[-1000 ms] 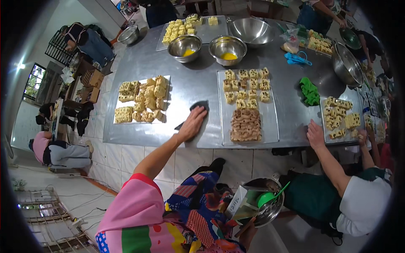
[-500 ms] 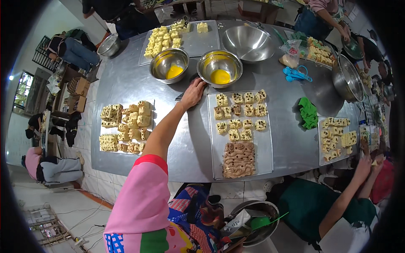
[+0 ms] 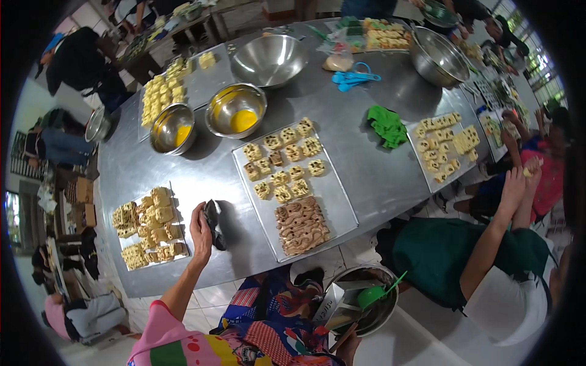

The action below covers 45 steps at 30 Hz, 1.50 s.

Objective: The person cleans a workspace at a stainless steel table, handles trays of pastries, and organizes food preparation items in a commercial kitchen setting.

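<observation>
My left hand (image 3: 201,230) is closed on a dark cloth (image 3: 214,224) at the table's near edge. The cloth stands on its side between my fingers and the bare metal top. Left of it lies a tray of cream-coloured iced cake pieces (image 3: 148,229); to the right, a metal tray (image 3: 342,219) carries dotted cake squares and a brown iced block. My right hand (image 3: 349,349) shows only partly at the lower edge, its fingers mostly hidden. It is close to the rim of a metal bowl (image 3: 390,308) holding a green scoop (image 3: 370,297) and other tools, with a brown handle nearby.
Two steel bowls with yellow liquid (image 3: 173,129) (image 3: 236,111) and a large steel bowl (image 3: 270,61) stand further back. Blue measuring spoons (image 3: 354,78), a green cloth (image 3: 387,127) and another cake tray (image 3: 447,146) lie to the right. A person in green (image 3: 433,268) is near right.
My left hand has drawn the dark cloth back from beside the yellow-liquid bowls to the table's near edge. The view has turned, shifting the table's things leftward.
</observation>
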Each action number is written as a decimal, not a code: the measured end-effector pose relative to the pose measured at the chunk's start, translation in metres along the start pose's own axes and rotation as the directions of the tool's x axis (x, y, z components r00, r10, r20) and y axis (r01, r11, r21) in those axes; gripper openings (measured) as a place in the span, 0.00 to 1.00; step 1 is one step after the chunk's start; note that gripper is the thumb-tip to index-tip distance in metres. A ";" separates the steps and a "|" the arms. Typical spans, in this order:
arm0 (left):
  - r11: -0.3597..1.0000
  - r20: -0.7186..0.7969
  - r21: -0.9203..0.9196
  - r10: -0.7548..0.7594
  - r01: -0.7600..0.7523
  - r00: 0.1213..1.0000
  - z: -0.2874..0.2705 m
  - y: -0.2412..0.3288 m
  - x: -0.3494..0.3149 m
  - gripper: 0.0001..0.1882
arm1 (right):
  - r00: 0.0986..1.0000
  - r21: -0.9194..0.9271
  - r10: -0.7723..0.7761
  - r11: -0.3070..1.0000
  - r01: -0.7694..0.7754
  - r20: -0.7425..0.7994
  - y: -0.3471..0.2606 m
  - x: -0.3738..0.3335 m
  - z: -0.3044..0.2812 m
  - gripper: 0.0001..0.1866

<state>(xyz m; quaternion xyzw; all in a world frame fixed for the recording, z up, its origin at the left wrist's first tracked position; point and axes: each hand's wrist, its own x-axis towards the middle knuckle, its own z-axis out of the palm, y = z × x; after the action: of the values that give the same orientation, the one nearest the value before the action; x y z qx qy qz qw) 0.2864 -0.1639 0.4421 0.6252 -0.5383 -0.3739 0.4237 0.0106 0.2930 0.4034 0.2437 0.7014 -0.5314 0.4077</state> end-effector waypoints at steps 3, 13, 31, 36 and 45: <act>0.988 0.163 -0.146 0.075 -0.051 0.984 0.061 0.102 0.022 0.17 | 0.998 -0.075 -0.034 0.996 0.037 0.045 -0.006 0.007 -0.001 0.20; 0.717 0.561 -0.156 0.631 -0.679 0.537 0.371 0.169 -0.003 0.16 | 0.993 -0.124 -0.021 0.992 0.036 0.117 -0.068 0.050 0.010 0.17; 0.521 -0.049 0.780 0.603 -0.346 0.796 0.488 0.114 0.213 0.19 | 0.996 -0.205 -0.048 0.977 0.063 0.077 -0.157 0.062 0.026 0.14; 0.501 0.022 0.830 0.412 -0.246 0.911 0.488 0.125 0.252 0.17 | 0.999 -0.121 -0.037 0.992 0.042 0.037 -0.133 0.071 0.007 0.20; 0.516 0.001 0.727 0.659 -0.453 0.752 0.485 0.107 0.167 0.20 | 0.997 -0.135 0.057 0.990 -0.050 0.046 -0.129 0.078 -0.015 0.23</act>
<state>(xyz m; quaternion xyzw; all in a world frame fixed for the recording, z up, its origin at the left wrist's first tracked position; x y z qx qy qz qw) -0.1762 -0.3979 0.3647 0.5722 -0.7447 0.1018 0.3280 -0.1371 0.2591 0.4108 0.2214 0.7183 -0.4782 0.4543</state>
